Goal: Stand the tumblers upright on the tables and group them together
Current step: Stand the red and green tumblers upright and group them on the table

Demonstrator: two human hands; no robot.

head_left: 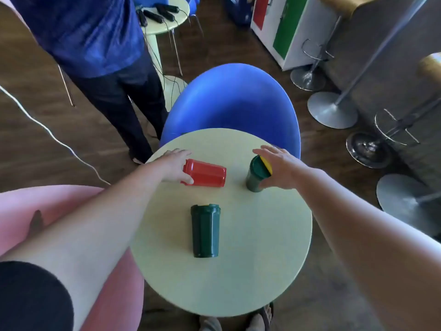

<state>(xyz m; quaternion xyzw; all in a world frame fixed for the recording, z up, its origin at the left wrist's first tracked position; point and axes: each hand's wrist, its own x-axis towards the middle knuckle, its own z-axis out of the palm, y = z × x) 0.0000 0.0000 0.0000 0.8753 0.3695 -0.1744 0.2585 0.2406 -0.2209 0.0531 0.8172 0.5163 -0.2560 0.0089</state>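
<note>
Three tumblers are on the round pale table (pixel 262 271). A red tumbler (pixel 207 173) lies on its side at the left. My left hand (pixel 173 166) is at its left end, thumb against the near side and fingers spread behind it. A dark green tumbler with a yellow lid (pixel 255 174) stands upright at the right. My right hand (pixel 280 169) is beside it, with the thumb at its near side and the fingers stretched out past the lid. Another dark green tumbler (pixel 205 231) lies on its side in the middle, nearer to me, untouched.
A blue chair (pixel 233 103) stands right behind the table and a pink chair (pixel 47 204) to its left. A person in blue (pixel 100 56) stands at the far left by a second round table (pixel 167 17) holding black devices with cables. Bar stool bases (pixel 331 111) fill the right.
</note>
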